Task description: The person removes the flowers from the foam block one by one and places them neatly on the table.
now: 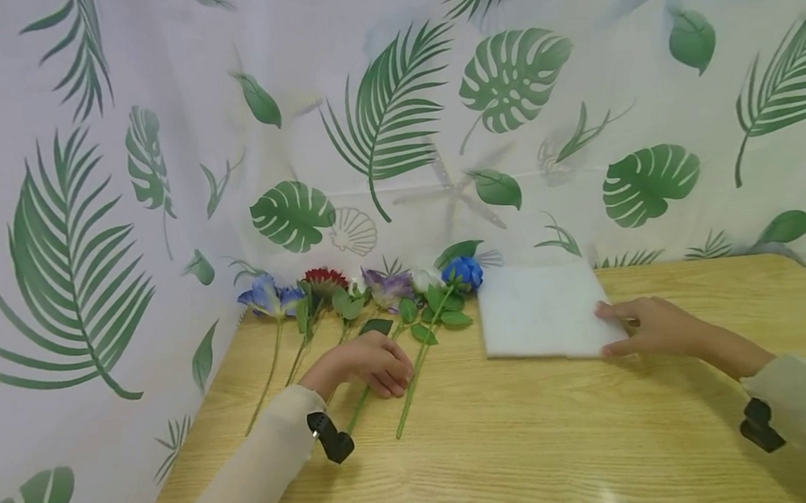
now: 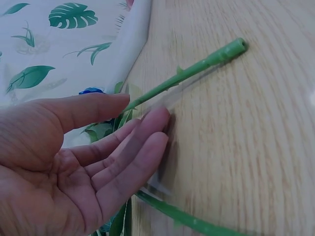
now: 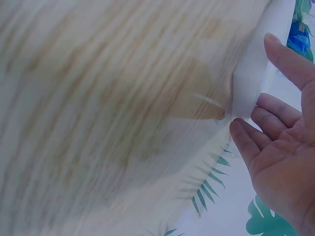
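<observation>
Artificial flowers lie in a row on the table, stems toward me: a blue-violet flower [image 1: 269, 297], a red flower [image 1: 325, 280], a purple flower [image 1: 388, 288], a white flower [image 1: 425, 280] and a blue rose [image 1: 463, 273]. My left hand [image 1: 372, 364] is over the stems, beside the blue rose's green stem [image 2: 197, 69]. Its thumb and fingers stand apart, with nothing gripped. To the right lies a flat white foam-like sheet [image 1: 546, 311]. My right hand [image 1: 658, 328] touches its right edge near the front corner, fingers loosely extended and thumb spread apart in the right wrist view.
The wooden table [image 1: 532, 447] carries everything. A white cloth [image 1: 393, 126] printed with green leaves hangs behind it and along the left side. Black camera mounts [image 1: 331, 437] sit on both wrists.
</observation>
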